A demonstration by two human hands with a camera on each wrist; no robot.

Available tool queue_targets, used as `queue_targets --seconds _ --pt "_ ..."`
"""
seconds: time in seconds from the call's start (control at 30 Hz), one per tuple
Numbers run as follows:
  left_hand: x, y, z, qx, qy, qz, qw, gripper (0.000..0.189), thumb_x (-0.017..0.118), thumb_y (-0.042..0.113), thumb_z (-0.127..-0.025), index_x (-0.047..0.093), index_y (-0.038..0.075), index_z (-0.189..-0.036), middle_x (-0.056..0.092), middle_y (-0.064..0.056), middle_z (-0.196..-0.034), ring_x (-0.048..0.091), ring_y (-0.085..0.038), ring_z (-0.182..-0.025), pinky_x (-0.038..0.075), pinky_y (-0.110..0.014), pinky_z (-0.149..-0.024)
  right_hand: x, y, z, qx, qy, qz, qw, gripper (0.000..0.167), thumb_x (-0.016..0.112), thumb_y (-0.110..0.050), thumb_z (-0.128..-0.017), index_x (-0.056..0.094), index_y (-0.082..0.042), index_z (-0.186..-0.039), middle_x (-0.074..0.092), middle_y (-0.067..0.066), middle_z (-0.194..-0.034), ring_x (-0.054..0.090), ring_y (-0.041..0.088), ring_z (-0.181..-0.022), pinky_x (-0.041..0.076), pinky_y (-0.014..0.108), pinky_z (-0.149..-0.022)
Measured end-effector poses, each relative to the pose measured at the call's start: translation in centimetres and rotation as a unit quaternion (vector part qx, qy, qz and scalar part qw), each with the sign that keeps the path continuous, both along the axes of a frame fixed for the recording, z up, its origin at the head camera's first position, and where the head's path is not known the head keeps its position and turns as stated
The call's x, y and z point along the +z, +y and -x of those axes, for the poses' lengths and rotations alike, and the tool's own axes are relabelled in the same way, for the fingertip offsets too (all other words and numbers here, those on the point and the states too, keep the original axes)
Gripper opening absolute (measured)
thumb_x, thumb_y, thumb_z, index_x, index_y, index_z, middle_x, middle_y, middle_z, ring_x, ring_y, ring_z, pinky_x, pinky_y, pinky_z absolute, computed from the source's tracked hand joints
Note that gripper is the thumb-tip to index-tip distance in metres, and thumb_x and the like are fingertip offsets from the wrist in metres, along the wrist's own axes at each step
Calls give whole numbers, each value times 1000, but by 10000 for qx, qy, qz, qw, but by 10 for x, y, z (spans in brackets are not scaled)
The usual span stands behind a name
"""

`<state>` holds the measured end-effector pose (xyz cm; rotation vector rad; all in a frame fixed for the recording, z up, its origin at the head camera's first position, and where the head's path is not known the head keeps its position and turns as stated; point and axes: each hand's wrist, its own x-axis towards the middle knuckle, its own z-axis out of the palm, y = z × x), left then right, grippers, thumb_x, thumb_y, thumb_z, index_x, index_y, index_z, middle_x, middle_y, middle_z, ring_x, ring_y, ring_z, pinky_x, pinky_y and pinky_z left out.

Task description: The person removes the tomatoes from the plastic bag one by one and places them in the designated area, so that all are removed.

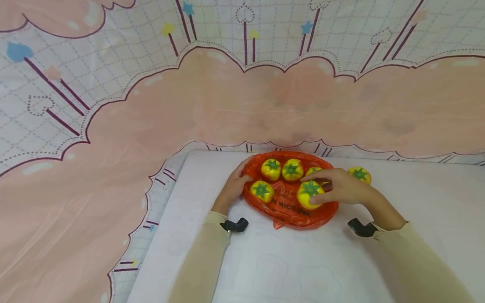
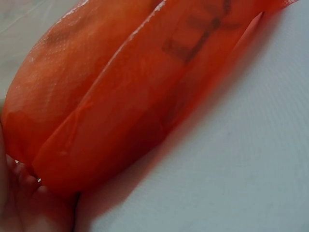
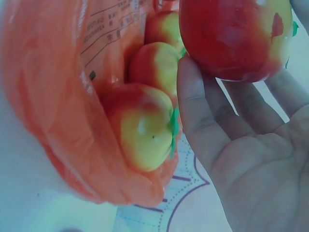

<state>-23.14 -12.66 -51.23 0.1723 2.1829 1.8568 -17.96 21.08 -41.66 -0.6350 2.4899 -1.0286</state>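
Observation:
A red plastic bag (image 1: 291, 219) with dark printing lies spread wide, its mouth facing up. My left hand (image 1: 236, 185) holds its left edge, thumb on the near side; in the left wrist view the folded bag side (image 2: 120, 106) hides most of that hand. My right hand (image 1: 346, 187) grips a yellow-and-red tomato (image 1: 310, 195) with a green star-shaped top, above the bag's right part. Seen from the right wrist, the held tomato (image 3: 236, 38) sits at the fingertips, over the fingers. Several similar tomatoes (image 1: 262, 191) rest inside the bag, one partly hidden by the right hand.
Another tomato (image 1: 359, 174) is outside the bag, just beyond the right hand on the white table (image 1: 280, 269). Behind the table hangs a pink-and-white patterned cloth (image 1: 227, 105). Black wrist devices (image 1: 236, 225) sit at both cuffs.

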Motion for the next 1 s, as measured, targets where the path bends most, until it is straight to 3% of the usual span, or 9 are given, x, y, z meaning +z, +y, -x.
queue_targets --seconds 0.27,0.53,0.7,0.93,1.0 --pt "-2 -1 1 -22 75 -115 9999 67 50 9 -95 45 46 -151 37 13 -163 35 -21 -151 33 -50 -123 -1 13 -9 -194 385 11 9991 55 83 -41 -83 69 -20 -132 67 7 -135 63 26 -115 59 43 -92" --pt "-4 -1 4 -84 171 -141 9997 68 51 9 -94 44 47 -151 36 14 -164 33 -21 -153 31 -49 -124 1 33 -13 -351 676 88 9971 49 83 -35 -83 70 -26 -130 70 0 -124 65 14 -102 57 24 -83" --pt "-3 -3 5 -76 135 -103 9998 68 51 10 -95 44 48 -150 36 14 -163 33 -21 -152 31 -50 -124 3 42 -16 -489 553 151 9972 51 83 -32 -84 69 -21 -131 67 8 -131 68 26 -116 57 22 -89" --pt "-3 -2 3 -63 134 -251 9996 69 50 6 -94 45 45 -151 37 12 -163 34 -21 -152 32 -49 -124 7 55 -21 -665 673 115 9955 51 83 -30 -84 68 -20 -132 68 3 -129 58 -9 -109 55 19 -88" --pt "-4 -1 4 -70 127 -282 9995 69 50 6 -94 45 44 -151 36 12 -163 34 -22 -152 32 -49 -124 6 60 -23 -722 697 77 9949 51 83 -30 -85 68 -20 -133 68 1 -129 57 -11 -108 54 17 -88"
